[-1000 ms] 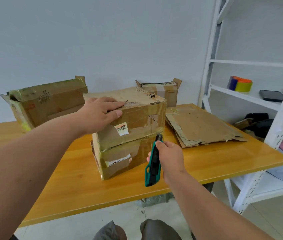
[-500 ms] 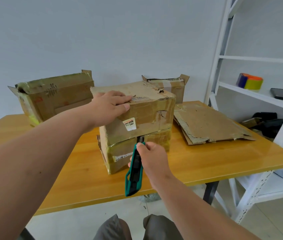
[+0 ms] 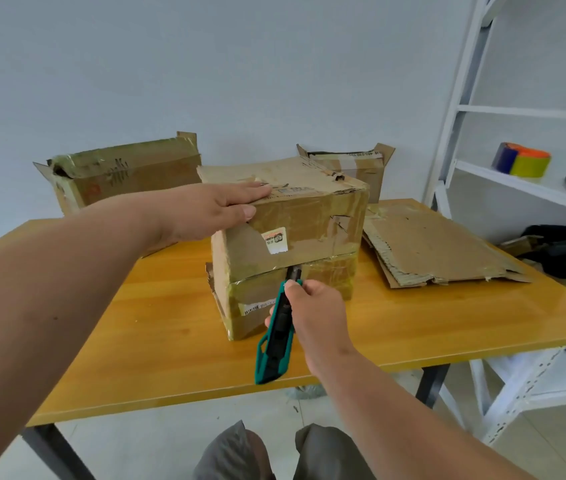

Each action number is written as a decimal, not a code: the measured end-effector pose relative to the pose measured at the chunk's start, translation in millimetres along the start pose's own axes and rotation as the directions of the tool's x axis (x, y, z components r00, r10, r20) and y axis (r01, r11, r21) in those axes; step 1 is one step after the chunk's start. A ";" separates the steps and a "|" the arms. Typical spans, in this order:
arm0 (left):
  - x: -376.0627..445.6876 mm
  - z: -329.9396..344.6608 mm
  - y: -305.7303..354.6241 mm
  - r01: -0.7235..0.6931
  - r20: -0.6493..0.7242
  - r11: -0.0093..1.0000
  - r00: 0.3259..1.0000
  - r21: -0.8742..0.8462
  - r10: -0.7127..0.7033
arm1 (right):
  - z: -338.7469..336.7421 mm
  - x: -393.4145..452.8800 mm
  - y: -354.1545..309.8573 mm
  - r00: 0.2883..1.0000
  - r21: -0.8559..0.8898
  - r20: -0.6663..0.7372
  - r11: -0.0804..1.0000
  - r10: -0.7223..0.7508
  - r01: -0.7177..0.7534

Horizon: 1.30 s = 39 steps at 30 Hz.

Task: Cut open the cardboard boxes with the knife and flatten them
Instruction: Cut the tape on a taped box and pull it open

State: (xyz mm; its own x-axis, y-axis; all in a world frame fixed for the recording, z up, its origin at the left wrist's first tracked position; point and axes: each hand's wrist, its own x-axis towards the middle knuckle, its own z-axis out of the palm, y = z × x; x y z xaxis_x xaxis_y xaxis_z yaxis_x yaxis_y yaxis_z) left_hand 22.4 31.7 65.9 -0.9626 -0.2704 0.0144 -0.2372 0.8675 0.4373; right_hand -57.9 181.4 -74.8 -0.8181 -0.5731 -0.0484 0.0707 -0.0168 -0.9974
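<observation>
Flattened cardboard (image 3: 427,247) lies right of the box (image 3: 292,244); two boxes behind wait. Left hand (image 3: 212,209) presses flat on it; right hand (image 3: 312,313) clamps the knife (image 3: 274,337) at its seam.

A single wide-angle view, worn on the person's head, looks forward and down over the near edge of the yellow table (image 3: 156,344), facing the pale wall behind it. It sits close: both forearms reach in from the bottom corners and the person's knees show under the table's near edge. The taped box (image 3: 292,244) stands mid-frame on the table, white shelving (image 3: 454,109) bends along the right of the table. No second view shares the scene
</observation>
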 end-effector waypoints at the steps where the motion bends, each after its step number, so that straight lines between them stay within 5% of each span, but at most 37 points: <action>1: -0.5 2.2 -0.3 -0.012 -0.020 1.000 1.000 0.020 0.012 | 7.8 -1.9 1.6 1.000 -0.013 -0.002 1.000 -0.001 0.001; 18: -7.3 14.0 0.2 -0.044 -0.122 0.998 0.991 0.038 0.048 | 47.4 -25.4 16.3 0.989 -0.223 0.119 0.969 -0.083 0.108; 26: -7.2 13.5 0.1 -0.030 -0.117 0.999 0.993 0.041 0.035 | 28.7 -32.7 -0.4 0.960 -0.273 0.278 0.954 -0.044 0.123; 30: -6.4 13.2 0.7 -0.026 -0.123 0.999 0.992 0.048 0.032 | 27.4 -43.3 -0.2 0.885 -0.335 0.464 0.929 0.020 0.155; 39: -6.0 16.2 0.4 -0.016 -0.138 0.999 0.990 0.032 0.020 | 7.9 -29.9 -3.1 0.990 -0.121 0.139 0.992 -0.016 0.033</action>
State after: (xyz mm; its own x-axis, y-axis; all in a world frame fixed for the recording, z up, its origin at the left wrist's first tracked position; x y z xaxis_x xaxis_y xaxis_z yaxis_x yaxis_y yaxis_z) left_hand 26.0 40.4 51.5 -0.9401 -0.3077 0.1469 -0.2256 0.8845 0.4084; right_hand -29.2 192.1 -69.8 -0.7322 -0.6807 -0.0243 -0.0258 0.0634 -0.9977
